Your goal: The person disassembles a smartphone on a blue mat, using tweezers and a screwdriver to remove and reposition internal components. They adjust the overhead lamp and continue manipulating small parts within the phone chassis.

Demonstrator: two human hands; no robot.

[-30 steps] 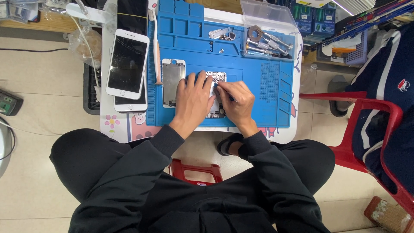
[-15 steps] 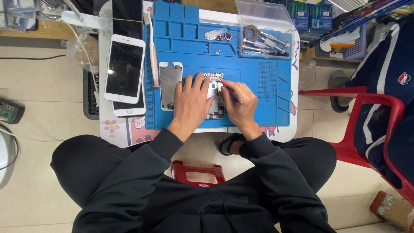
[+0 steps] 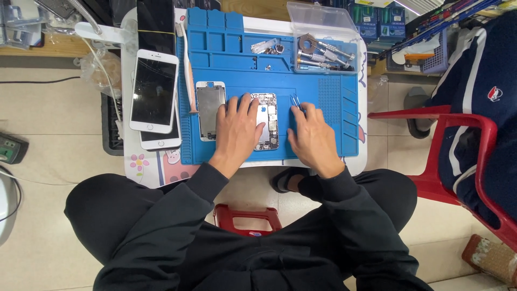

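An opened phone body (image 3: 267, 119) with its inner parts showing lies in the middle of the blue work mat (image 3: 323, 86). My left hand (image 3: 237, 132) rests flat on the mat, its fingers over the phone's left edge. My right hand (image 3: 312, 139) lies to the right of the phone and grips thin metal tweezers (image 3: 295, 102) that point away from me. A detached screen panel (image 3: 210, 109) lies face down just left of my left hand.
Two white phones (image 3: 153, 97) are stacked at the mat's left. An orange-handled tool (image 3: 188, 70) lies along the mat's left edge. A clear box (image 3: 323, 37) with screwdrivers and small parts sits at the back right. A red plastic chair (image 3: 463, 161) stands at right.
My right hand has moved off the opened phone to the right with the tweezers. My left hand has slid slightly left, uncovering more of the phone.
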